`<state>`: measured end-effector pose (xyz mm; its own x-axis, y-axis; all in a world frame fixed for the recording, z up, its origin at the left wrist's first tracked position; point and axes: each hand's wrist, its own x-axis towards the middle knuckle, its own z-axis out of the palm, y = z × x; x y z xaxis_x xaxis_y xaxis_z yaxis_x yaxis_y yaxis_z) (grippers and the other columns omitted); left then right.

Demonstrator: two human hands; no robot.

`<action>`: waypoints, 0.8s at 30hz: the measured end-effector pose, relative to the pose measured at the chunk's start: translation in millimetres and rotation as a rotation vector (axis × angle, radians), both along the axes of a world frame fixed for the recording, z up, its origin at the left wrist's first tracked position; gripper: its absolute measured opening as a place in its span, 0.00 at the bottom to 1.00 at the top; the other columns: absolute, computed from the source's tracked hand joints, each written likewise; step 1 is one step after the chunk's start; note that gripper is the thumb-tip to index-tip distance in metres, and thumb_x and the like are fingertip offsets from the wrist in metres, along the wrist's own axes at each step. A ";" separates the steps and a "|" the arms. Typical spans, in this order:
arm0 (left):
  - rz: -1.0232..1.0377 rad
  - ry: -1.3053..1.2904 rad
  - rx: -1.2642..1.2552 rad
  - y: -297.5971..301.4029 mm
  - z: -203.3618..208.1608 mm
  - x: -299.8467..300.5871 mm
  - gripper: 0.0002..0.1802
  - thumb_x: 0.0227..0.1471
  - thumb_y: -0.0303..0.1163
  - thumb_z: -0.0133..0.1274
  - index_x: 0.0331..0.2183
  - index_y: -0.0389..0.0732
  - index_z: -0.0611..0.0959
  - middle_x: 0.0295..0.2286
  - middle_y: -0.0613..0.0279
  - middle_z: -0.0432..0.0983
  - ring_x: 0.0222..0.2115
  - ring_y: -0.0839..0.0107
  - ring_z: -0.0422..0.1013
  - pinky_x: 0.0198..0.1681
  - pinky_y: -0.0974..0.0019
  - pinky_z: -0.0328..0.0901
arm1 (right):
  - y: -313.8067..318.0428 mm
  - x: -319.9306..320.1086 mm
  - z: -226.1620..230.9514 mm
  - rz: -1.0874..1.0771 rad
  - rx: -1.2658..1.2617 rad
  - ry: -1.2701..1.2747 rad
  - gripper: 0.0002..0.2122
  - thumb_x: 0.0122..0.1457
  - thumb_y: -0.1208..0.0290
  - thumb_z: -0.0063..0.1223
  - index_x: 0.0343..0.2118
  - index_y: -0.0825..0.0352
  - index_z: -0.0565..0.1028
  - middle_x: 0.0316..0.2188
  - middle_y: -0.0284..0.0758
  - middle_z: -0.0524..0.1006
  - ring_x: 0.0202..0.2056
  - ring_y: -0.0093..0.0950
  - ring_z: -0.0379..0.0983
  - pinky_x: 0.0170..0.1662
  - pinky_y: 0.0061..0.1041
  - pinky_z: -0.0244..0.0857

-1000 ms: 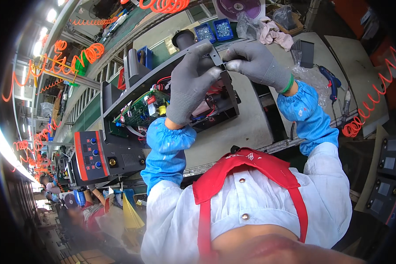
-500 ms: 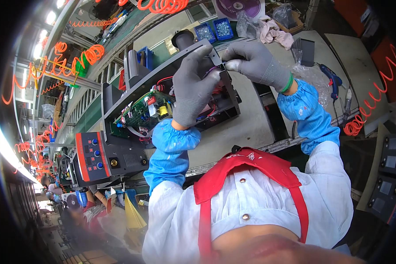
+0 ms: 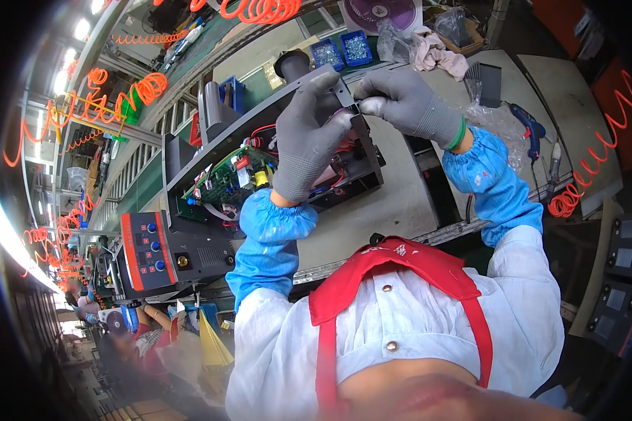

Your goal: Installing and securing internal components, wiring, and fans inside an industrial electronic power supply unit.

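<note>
A dark open machine case point(image 3: 211, 151) with a green circuit board point(image 3: 225, 179) and red wires inside lies in front of me. My left hand point(image 3: 303, 140), in a grey glove, reaches over its upper rail at the right end. The thumb is bent inward beside the end panel, and what these fingers hold is hidden. Just outside the same panel, my right hand point(image 3: 414, 105), also gloved, pinches thumb against forefinger at the panel's edge. Whatever is between them is too small to make out. Both fingertips are close together, either side of the panel.
Two blue bins point(image 3: 357, 48) of small parts stand beyond the case, by a purple fan point(image 3: 379, 12). To the right lie a blue glue gun point(image 3: 530, 130) and clear plastic wrap point(image 3: 495, 119). A finished-looking unit with a red-edged control panel point(image 3: 147, 249) stands at left.
My left wrist and sleeve have shifted slightly left and the thumb has moved a little. My right hand keeps its pinch at the panel with hardly any movement.
</note>
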<state>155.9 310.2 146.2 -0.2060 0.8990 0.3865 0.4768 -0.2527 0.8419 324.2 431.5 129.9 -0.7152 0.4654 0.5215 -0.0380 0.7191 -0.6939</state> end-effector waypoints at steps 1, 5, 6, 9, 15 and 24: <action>0.015 0.045 0.025 0.1 -3.8 -0.9 0.30 0.46 0.22 0.57 0.53 0.35 0.73 0.40 0.51 0.80 0.40 0.71 0.77 0.44 0.68 0.72 | 1.6 -0.4 -0.9 0.009 0.014 0.004 0.10 0.53 0.71 0.57 0.36 0.70 0.76 0.26 0.38 0.76 0.29 0.26 0.73 0.34 0.27 0.67; 0.030 0.061 -0.012 -3.8 1.5 2.5 0.30 0.46 0.22 0.57 0.54 0.35 0.73 0.41 0.53 0.80 0.41 0.70 0.77 0.45 0.67 0.71 | 0.8 -0.2 -0.6 0.017 -0.052 -0.028 0.10 0.54 0.70 0.57 0.35 0.71 0.75 0.26 0.37 0.74 0.28 0.25 0.70 0.33 0.26 0.66; 0.008 0.010 -0.042 -3.7 2.1 0.0 0.30 0.46 0.22 0.57 0.54 0.36 0.73 0.41 0.53 0.80 0.41 0.70 0.77 0.45 0.67 0.71 | 0.7 -0.4 -1.1 0.020 -0.049 -0.019 0.10 0.54 0.70 0.57 0.35 0.71 0.75 0.25 0.37 0.74 0.28 0.24 0.70 0.33 0.26 0.66; -0.040 0.001 -0.075 -1.7 5.9 -8.2 0.31 0.45 0.23 0.59 0.54 0.38 0.73 0.40 0.53 0.80 0.41 0.68 0.78 0.45 0.67 0.71 | 0.4 -0.4 -2.9 0.021 -0.049 0.000 0.10 0.54 0.69 0.57 0.34 0.71 0.75 0.25 0.36 0.74 0.27 0.24 0.70 0.33 0.26 0.66; 0.007 0.371 0.152 0.7 -9.2 -10.2 0.34 0.43 0.24 0.61 0.54 0.41 0.74 0.38 0.55 0.78 0.37 0.65 0.77 0.42 0.64 0.72 | 1.8 -1.1 -4.4 0.035 -0.006 0.026 0.11 0.54 0.68 0.57 0.35 0.71 0.75 0.25 0.37 0.74 0.27 0.25 0.70 0.33 0.26 0.66; -0.020 0.511 0.170 3.1 -7.2 -13.7 0.33 0.45 0.22 0.63 0.55 0.38 0.73 0.40 0.53 0.78 0.39 0.69 0.77 0.42 0.67 0.72 | 1.6 -0.7 -1.5 0.014 0.024 0.010 0.09 0.54 0.71 0.59 0.36 0.69 0.77 0.27 0.40 0.78 0.29 0.31 0.76 0.36 0.30 0.69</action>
<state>142.2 313.3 139.0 0.0627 0.8167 0.5737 0.8088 -0.3783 0.4502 323.5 433.1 128.4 -0.7160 0.4427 0.5398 -0.0551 0.7350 -0.6758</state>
